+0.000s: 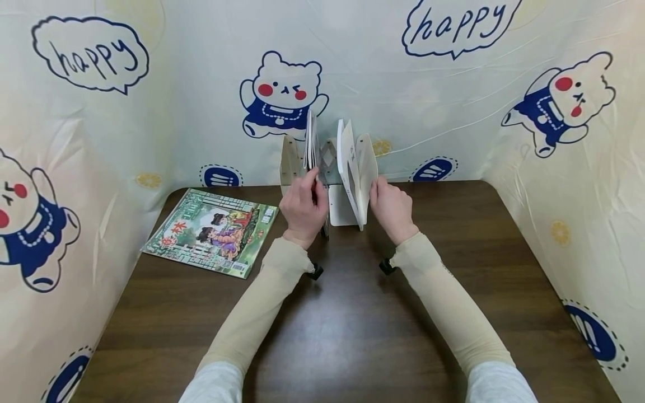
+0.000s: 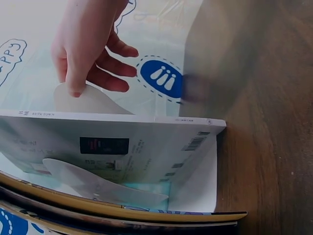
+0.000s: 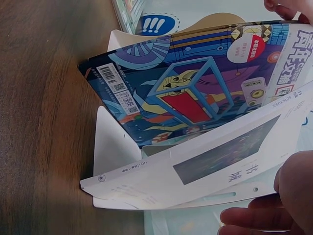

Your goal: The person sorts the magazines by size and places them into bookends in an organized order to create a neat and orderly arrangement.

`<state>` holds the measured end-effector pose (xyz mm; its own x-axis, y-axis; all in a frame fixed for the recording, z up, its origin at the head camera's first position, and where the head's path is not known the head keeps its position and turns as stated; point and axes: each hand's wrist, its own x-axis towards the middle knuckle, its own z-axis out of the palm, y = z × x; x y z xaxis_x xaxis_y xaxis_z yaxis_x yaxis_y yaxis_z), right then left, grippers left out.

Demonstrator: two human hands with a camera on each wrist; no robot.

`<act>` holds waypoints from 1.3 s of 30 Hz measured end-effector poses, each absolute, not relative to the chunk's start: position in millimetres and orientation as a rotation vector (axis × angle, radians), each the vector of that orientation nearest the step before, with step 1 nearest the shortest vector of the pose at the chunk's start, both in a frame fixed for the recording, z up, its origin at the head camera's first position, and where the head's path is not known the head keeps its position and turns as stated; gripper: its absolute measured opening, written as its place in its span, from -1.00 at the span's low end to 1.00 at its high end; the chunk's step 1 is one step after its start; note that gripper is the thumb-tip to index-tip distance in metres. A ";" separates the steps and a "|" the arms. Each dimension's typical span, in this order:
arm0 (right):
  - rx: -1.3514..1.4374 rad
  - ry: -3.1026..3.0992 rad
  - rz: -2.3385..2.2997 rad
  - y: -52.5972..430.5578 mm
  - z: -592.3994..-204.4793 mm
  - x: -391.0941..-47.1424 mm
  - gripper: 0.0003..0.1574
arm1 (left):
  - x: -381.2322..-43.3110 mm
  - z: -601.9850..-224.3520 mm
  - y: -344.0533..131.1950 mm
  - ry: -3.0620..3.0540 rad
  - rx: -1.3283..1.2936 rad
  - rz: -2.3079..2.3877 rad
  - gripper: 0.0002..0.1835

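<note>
A white book rack [image 1: 344, 208] with upright end panels and dividers stands at the back of the table. My left hand [image 1: 304, 204] grips thin magazines [image 1: 311, 143] standing in its left part. The right wrist view shows a colourful magazine cover [image 3: 195, 93] with fingers at its upper edge. A white book [image 1: 347, 162] stands tilted in the right part, its spine towards me. My right hand [image 1: 395, 207] holds the edge of the rack's right end panel [image 1: 370, 157]; in the left wrist view its thumb overlaps that panel [image 2: 90, 101], fingers beyond it.
A green illustrated magazine [image 1: 216, 232] lies flat on the left of the brown wooden table [image 1: 353, 319]. A pale printed curtain [image 1: 201, 112] with bears and lettering hangs around the back and sides, close behind the rack.
</note>
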<state>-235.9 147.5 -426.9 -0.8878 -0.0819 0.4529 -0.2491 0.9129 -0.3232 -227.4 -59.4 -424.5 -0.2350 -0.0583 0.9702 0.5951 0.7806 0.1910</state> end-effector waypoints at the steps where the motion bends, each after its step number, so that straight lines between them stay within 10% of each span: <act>1: 0.240 -2.637 0.523 147.5 -427.1 -235.8 -0.61 | -226.1 -425.0 -60.4 -1.717 -0.429 -0.646 -0.66; 39: 0.242 -2.648 0.528 148.1 -427.4 -235.3 -0.62 | -204.0 -424.4 -76.8 -1.815 -0.513 -0.799 -0.74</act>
<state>-235.3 148.1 -427.4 -0.8937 -0.0854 0.4405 -0.2478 0.9123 -0.3260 -204.0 -76.8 -424.4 -0.3682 -0.0227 0.9295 0.6705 0.6861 0.2824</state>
